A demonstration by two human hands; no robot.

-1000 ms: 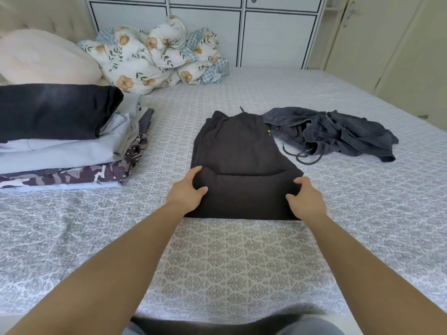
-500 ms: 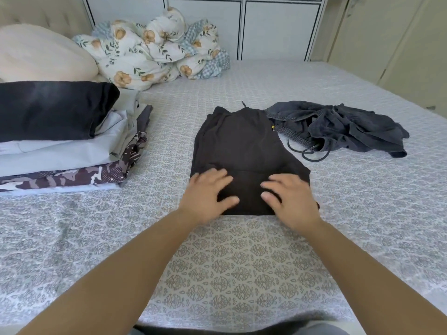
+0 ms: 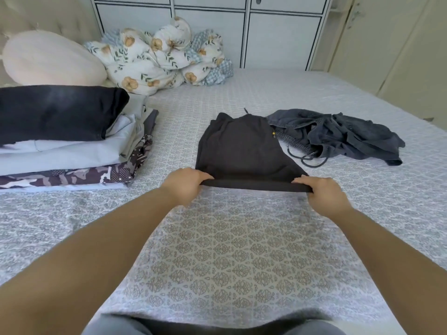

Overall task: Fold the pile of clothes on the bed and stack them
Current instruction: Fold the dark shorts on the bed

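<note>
Open patterned grey bedsheet (image 3: pixel 232 250) in front, plenty of room w/ nothing on it. Left side blocked by tall stack of folded clothes (image 3: pixel 65 139); crumpled dark grey drawstring garment (image 3: pixel 338 136) lies right, floral bundled duvet (image 3: pixel 164 56) at far end.

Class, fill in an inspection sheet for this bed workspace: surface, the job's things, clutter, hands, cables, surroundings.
Surface: patterned bedsheet, flat.
Job's things: dark garment partly folded; folded stack at left; crumpled grey garment unfolded at right.
Clutter: floral duvet and cream pillow at the bedhead.
Hands: left hand and right hand grip the dark garment's near edge.
Cables: nothing seen.
Surroundings: white cabinet behind the bed.
</note>
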